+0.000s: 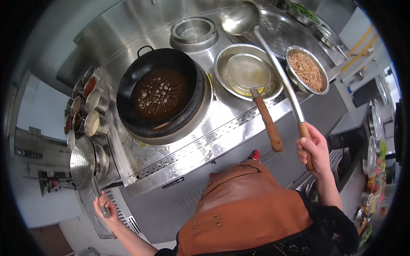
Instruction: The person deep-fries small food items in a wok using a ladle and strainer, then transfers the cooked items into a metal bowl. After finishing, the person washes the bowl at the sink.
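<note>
My left hand (105,206) grips the handle of a perforated metal skimmer (83,163), whose bowl hovers over or rests against a metal pot (102,161) on the left; I cannot tell which. In my right hand (314,148) is the wooden handle of a long metal ladle (278,67), its bowl raised at the upper right. Between them a black wok (128,92) sits on the stove ring, with bubbling brown liquid (160,92) inside. A fine-mesh strainer (250,68) with a wooden handle lies across a metal basin (222,81) with some yellowish liquid.
Metal seasoning cups (96,99) stand in rows at left. A bowl of shredded meat (306,70) is at right, near a large metal pan lid or basin (278,30). Chopped greens (302,11) sit farther back. A round metal well (193,30) rises behind the wok. The stove's front edge (205,160) faces me.
</note>
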`<state>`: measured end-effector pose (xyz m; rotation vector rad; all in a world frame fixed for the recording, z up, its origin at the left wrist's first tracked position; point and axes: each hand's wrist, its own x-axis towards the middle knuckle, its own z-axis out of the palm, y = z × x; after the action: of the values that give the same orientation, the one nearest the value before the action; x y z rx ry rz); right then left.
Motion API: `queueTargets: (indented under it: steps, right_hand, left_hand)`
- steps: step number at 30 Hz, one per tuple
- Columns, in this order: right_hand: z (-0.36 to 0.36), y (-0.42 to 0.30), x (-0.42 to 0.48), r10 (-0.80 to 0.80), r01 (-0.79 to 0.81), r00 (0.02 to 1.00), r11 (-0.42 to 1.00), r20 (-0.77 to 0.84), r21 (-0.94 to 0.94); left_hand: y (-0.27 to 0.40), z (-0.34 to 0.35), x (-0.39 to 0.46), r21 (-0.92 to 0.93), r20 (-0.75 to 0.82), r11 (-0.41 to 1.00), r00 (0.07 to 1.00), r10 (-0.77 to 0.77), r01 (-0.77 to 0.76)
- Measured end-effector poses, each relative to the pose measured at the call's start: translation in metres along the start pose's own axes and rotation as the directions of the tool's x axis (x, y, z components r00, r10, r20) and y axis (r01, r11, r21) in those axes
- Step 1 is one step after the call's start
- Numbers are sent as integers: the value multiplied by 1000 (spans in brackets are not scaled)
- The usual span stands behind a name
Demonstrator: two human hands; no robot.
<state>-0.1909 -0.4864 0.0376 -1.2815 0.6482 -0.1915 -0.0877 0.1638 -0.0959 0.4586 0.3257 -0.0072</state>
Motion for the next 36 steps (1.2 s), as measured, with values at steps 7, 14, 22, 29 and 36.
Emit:
queueTargets:
  steps: [7,14,22,29,36]
  right_hand:
    - [65,20,3,266,-313,888,947,375,70]
    - [151,81,46,375,-496,718,867,586,52]
    - [170,144,80,-102,319,881,849,461,-422]
    - [166,123,91,-72,436,880,510,469,-741]
    - [124,178,81,-80,210,883,948,462,-238]
  left_hand:
    - [-19,-10,2,-213,104,976,993,60,-36]
    - [-70,-30,-15,-184,-6,983,1000,-16,15]
    - [-142,-21,-52,117,-203,970,961,-187,214]
    - [-189,7,-44,317,-259,869,916,-307,381]
    - [-232,48,-20,444,-247,754,875,-416,484]
